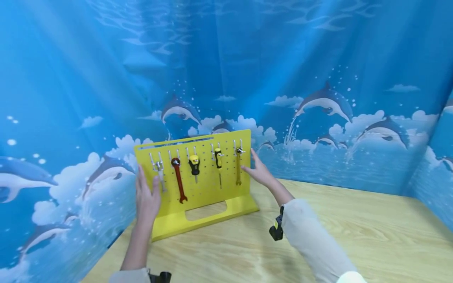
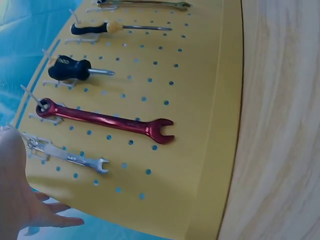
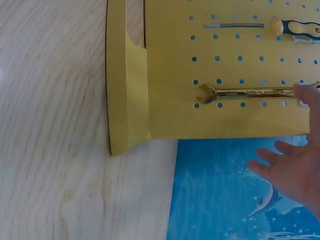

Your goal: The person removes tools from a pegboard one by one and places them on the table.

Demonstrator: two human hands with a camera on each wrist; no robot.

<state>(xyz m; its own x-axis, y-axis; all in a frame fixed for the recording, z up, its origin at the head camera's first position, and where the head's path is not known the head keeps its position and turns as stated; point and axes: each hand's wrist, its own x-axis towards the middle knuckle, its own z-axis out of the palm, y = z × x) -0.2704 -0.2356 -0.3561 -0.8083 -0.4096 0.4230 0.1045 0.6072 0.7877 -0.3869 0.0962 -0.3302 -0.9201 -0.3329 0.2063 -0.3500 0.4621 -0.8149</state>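
Fingers beside pegboard; table, dolphin curtain

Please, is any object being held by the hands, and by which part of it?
No hold shows: the left hand and the right hand are at opposite side edges of the yellow pegboard, but whether they touch it cannot be told.

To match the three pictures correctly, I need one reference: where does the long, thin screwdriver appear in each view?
Head: long screwdriver just left of centre, tip down.
Left wrist: long screwdriver near the top, left of centre, tip right.
Right wrist: long screwdriver at upper right, tip left, handle reaching the edge.
Shared landmark: the gold wrench, its neighbour on the yellow pegboard.
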